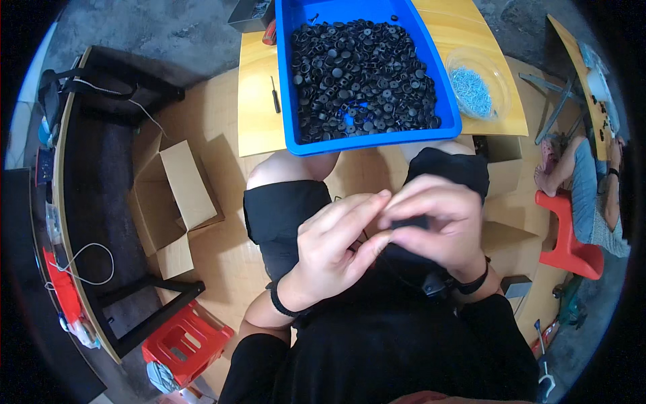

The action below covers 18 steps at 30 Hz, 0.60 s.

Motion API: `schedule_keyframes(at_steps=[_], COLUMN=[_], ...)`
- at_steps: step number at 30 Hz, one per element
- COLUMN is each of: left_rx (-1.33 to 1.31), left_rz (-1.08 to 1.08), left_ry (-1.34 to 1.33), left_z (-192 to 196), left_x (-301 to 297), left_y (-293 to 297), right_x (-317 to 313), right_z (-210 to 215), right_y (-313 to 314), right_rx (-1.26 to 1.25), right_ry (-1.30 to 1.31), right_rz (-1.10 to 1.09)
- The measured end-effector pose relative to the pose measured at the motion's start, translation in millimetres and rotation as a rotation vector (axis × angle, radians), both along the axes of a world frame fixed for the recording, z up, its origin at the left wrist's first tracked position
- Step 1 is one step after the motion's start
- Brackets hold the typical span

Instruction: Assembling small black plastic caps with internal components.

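Note:
My left hand (340, 239) and my right hand (441, 219) meet above my lap, fingertips close together. Both are closed in a pinch. A dark patch shows between the right fingers; whether it is a small part or the dark clothing behind I cannot tell. In front of my knees stands a blue tray (285, 87) holding a heap of small round black plastic parts (367, 74). Beside its right edge a clear round bowl (501, 94) contains many thin pale-blue metal pieces, perhaps screws or pins (471, 91). A thin screwdriver (275, 95) lies left of the tray.
The tray rests on a light wooden board (256, 124). An open cardboard box (192, 185) and a red stool (188, 343) are at left. On the right, another person (589, 195) sits near a red stool (568, 239). A dark-framed table (114, 202) stands far left.

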<state>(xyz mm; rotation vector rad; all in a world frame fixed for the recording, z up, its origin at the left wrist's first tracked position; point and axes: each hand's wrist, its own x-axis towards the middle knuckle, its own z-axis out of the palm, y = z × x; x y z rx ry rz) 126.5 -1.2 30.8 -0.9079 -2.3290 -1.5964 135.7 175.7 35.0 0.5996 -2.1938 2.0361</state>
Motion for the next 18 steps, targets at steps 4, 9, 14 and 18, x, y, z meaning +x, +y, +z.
schedule_keyframes(at_steps=[4,9,14,18], left_rx=[-0.098,-0.236,-0.372,-0.521], left_rz=[-0.011,0.272,0.347,0.288], left_ry=[-0.036,-0.079,-0.066,-0.035], left_z=[-8,-9,-6,-8], left_x=[-9,-38,-81,-112], left_y=[-9,-24,-15,2], right_x=[7,12,-19,-40], right_z=[-5,-48,-110,-111], right_y=[78,265,329,320], right_rx=[-0.104,-0.020,0.272,0.440], right_ry=[0.143,0.033,-0.252,-0.141], right_rz=[-0.739,-1.255,-1.293,-1.280])
